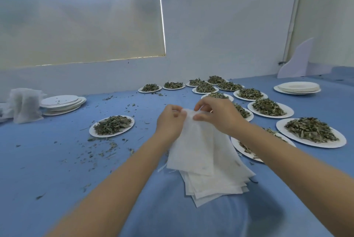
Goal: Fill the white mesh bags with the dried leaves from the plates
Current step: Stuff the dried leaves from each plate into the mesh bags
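I see both hands pinching the top edge of one bag [193,146], left hand [169,120] and right hand [216,115] side by side, its length hanging toward me, nearest plate [111,126] off left.

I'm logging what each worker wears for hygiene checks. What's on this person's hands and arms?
Nothing shows on them. Both the left hand and the right hand are bare, with no gloves, and no rings or watch are visible. Both forearms are uncovered as far as the picture's lower edge, with no sleeves in view. Whether sleeves begin higher up cannot be told.
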Demonstrator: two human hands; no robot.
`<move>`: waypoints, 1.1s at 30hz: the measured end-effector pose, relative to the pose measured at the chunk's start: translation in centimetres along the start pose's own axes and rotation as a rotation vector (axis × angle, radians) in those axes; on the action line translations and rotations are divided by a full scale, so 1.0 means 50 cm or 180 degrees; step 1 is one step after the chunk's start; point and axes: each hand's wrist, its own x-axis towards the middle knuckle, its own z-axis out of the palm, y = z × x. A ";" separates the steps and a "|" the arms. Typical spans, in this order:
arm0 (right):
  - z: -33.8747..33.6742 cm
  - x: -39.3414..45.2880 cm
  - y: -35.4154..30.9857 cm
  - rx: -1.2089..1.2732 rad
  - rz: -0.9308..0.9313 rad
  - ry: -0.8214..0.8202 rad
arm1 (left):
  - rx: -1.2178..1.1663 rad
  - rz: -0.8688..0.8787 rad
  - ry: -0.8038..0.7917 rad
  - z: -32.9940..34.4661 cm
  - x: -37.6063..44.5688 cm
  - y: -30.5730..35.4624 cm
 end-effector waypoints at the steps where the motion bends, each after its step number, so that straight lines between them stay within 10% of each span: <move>1: 0.000 0.011 -0.010 0.0134 -0.0024 0.0051 | -0.0120 -0.0073 0.0070 -0.012 0.008 0.006; 15: 0.121 0.205 -0.167 0.0216 -0.0665 0.0021 | 0.0370 0.0811 0.0776 -0.238 0.131 0.002; 33: 0.298 0.331 -0.285 0.1073 -0.0399 -0.1608 | 0.0620 0.1000 0.0566 -0.411 0.201 -0.067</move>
